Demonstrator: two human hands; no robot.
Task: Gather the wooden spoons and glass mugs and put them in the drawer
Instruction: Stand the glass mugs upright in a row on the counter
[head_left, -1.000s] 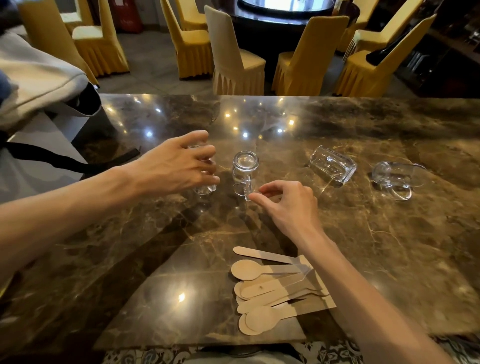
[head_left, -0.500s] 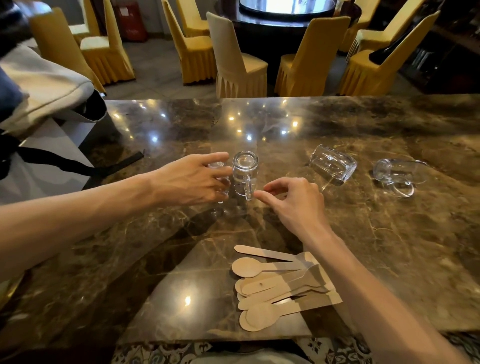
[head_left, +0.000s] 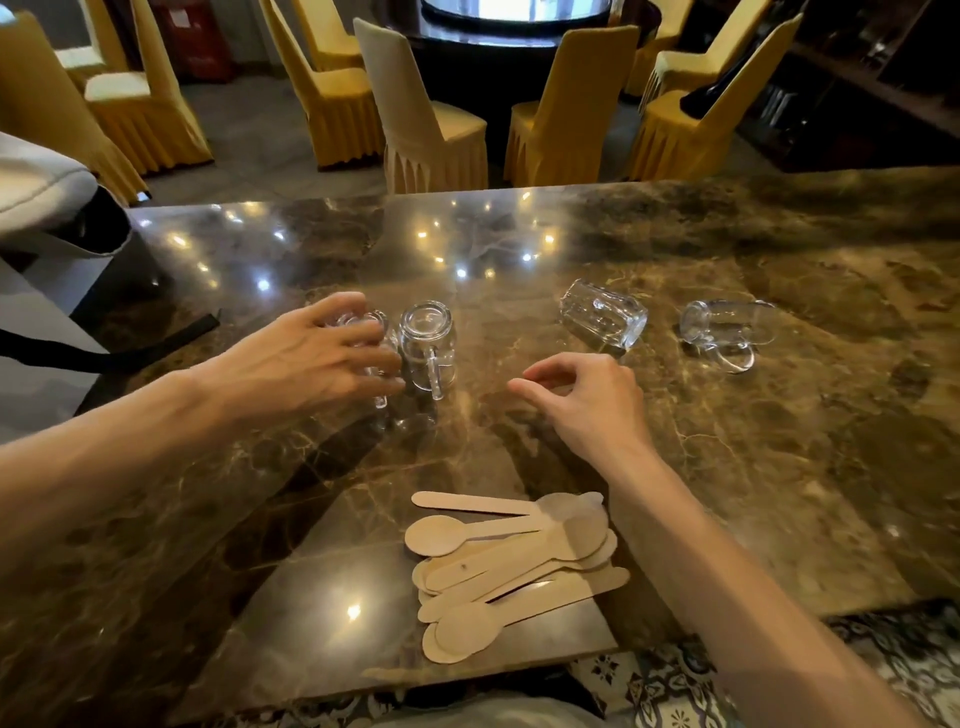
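My left hand (head_left: 311, 358) grips a small glass mug (head_left: 370, 332) from above, mostly hiding it. It stands right beside an upside-down glass mug (head_left: 427, 340) with its handle toward me. My right hand (head_left: 587, 400) hovers over the marble table (head_left: 779, 467) with fingers loosely curled and holds nothing, a short way right of that mug. Two more glass mugs lie on their sides farther right, one mug (head_left: 602, 314) near the middle and another mug (head_left: 724, 327) beyond it. A pile of several flat wooden spoons (head_left: 509, 561) lies near the table's front edge. No drawer is in view.
A grey bag with a black strap (head_left: 104, 353) sits at the table's left edge. Yellow-covered chairs (head_left: 426, 119) stand around a dark round table behind. Patterned floor tiles (head_left: 675, 691) show below the front edge.
My left hand slid its mug to the right until it stands against the upside-down mug. My right hand let go of that mug's handle and drew back to the right.
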